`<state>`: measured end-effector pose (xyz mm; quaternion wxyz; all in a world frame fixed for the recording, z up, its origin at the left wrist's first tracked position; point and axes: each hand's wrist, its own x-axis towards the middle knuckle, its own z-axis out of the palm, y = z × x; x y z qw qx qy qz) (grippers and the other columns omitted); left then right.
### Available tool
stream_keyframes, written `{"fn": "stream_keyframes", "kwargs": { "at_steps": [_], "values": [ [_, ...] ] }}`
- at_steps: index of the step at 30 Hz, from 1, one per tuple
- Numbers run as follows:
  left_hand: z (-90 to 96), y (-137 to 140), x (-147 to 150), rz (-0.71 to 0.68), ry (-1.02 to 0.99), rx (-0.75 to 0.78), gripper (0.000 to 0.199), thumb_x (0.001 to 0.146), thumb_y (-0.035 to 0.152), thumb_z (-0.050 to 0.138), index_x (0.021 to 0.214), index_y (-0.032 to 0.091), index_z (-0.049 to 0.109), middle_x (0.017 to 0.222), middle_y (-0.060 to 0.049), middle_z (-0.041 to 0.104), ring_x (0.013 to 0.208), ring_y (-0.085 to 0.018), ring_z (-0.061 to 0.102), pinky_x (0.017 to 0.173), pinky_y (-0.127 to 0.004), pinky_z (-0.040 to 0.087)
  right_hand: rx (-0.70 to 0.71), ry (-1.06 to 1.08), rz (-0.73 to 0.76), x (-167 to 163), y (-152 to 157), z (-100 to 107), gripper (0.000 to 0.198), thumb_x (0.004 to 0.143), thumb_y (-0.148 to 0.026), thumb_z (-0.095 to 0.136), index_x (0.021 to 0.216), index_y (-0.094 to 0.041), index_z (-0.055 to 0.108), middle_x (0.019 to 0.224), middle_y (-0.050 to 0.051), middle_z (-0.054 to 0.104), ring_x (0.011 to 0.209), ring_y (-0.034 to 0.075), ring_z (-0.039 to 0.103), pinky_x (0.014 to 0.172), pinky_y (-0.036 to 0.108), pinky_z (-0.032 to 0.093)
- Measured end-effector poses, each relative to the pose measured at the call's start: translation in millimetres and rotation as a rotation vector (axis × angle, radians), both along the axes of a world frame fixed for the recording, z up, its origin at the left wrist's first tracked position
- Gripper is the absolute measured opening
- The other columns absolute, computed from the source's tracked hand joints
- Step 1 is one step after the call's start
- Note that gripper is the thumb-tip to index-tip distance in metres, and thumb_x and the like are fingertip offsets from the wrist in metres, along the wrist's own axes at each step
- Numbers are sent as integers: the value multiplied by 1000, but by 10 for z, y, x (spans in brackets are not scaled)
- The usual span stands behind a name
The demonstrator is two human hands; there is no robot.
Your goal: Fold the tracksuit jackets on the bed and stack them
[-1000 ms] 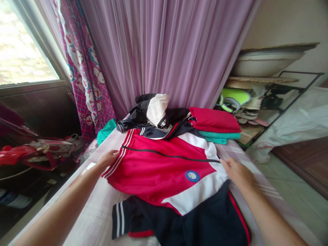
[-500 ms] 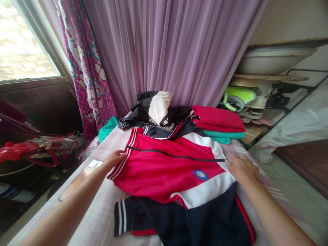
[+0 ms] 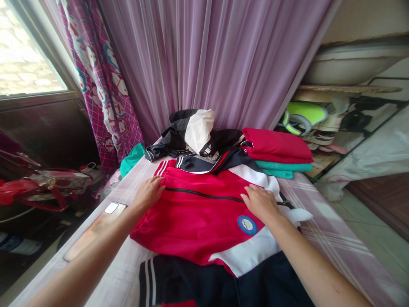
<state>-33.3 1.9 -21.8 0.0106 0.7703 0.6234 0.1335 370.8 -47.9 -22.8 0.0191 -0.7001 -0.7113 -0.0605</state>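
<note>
Hands [image 3: 148,194] [image 3: 261,203] on top; red jacket [image 3: 194,221] beneath

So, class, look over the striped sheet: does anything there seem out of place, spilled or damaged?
Mostly the black-and-white clothing behind the red jacket: it lies in a crumpled heap, which looks odd beside the neatly folded red cloth. I see no spill or damage.

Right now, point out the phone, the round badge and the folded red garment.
Phone [image 3: 90,231]: head view, on its back.
Round badge [image 3: 247,225]: head view, at its centre.
Folded red garment [image 3: 277,146]: head view, visible middle.
</note>
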Motion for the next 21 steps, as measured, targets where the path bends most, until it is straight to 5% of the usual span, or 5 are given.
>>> {"fn": "stream_keyframes", "kwargs": {
  "at_steps": [4,10,13,17,21],
  "values": [
    [-188,137,464,-80,50,-26,52,95,49,40,138,24,57,150,-9,51,142,-31,40,117,-52,27,139,174,215,-494,227,52,46,98,-37,41,138,-20,56,146,15,52,132,29,48,108,46,37],
    [-413,137,590,-36,84,-58,60,94,55,40,147,26,47,156,-9,42,147,-32,29,120,-57,11,-145,236,141,-730,408,-334,58,98,-49,36,152,-26,38,162,12,29,148,31,24,115,60,17],
    [-388,133,582,-31,82,-53,61,94,54,40,148,24,46,157,-10,40,148,-32,29,121,-56,10,-160,251,134,-707,399,-319,57,99,-48,36,152,-25,38,162,12,28,149,29,22,117,58,16],
    [-358,61,606,-9,69,38,61,95,48,40,147,18,47,159,-12,36,149,-32,25,122,-53,10,-171,329,23,-847,197,-151,58,101,-45,31,153,-21,35,162,15,27,148,31,23,116,57,19],
    [-385,-102,541,-18,39,96,55,96,40,38,144,16,50,156,-14,40,147,-32,30,120,-53,17,-94,326,85,-948,-282,-180,58,100,-47,34,153,-25,36,163,13,25,149,30,21,117,59,16]
  ]
}}
